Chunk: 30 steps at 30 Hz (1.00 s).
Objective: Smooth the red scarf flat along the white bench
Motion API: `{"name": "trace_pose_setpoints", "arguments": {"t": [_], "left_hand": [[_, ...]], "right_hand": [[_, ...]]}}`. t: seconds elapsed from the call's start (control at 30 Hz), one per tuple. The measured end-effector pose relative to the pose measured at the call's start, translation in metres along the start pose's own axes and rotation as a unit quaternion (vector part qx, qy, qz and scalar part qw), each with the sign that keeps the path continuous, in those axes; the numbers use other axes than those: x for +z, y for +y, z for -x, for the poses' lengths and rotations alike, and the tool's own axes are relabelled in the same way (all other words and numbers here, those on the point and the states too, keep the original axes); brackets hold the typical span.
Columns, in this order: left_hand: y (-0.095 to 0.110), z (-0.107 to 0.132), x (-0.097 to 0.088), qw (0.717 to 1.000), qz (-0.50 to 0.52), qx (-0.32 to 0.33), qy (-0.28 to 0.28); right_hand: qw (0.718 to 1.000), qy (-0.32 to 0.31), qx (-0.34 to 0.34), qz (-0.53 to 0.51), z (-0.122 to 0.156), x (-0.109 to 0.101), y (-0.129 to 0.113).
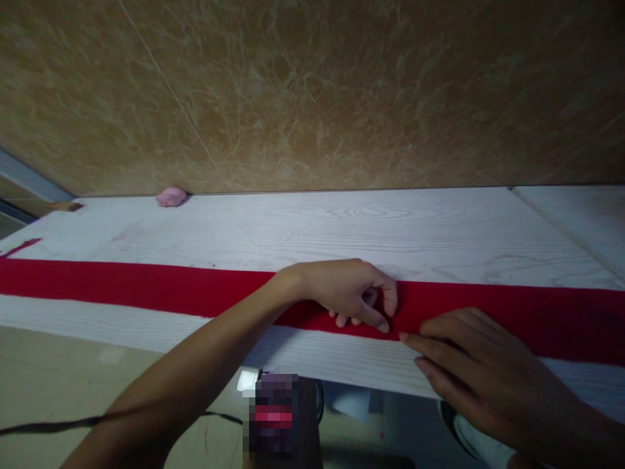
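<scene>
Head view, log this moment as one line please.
left hand: pinching red fabric strip | right hand: flat on strip edge | surface: white table | far edge: pink lump

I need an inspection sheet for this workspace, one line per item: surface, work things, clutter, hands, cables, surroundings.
Surface: white wood-grain table, faint reddish marks on it.
Work things: long red cloth strip lying flat across the table from left to right.
Clutter: small pink lump at the far edge; a red scrap at the left edge.
Hands: left hand pinches the strip with curled fingers; right hand lies flat, fingertips at the strip's near edge.
Cables: dark cable on the floor below the table, left side.
Surroundings: brown marbled wall behind the table; pale floor under it.
</scene>
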<state>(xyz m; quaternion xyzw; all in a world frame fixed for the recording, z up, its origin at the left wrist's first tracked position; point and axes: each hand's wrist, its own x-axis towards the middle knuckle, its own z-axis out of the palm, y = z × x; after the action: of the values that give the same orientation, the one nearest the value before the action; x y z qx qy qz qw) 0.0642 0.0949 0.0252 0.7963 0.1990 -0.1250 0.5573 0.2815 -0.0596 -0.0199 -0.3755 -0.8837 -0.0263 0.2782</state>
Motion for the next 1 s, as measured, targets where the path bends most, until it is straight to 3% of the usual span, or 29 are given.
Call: {"name": "trace_pose_setpoints", "arguments": {"t": [1.0], "left_hand": [[0.0021, -0.0004, -0.0005, 1.000, 0.022, -0.007, -0.003]], "right_hand": [[1.000, 0.011, -0.001, -0.003, -0.0026, -0.0009, -0.0009]]}}
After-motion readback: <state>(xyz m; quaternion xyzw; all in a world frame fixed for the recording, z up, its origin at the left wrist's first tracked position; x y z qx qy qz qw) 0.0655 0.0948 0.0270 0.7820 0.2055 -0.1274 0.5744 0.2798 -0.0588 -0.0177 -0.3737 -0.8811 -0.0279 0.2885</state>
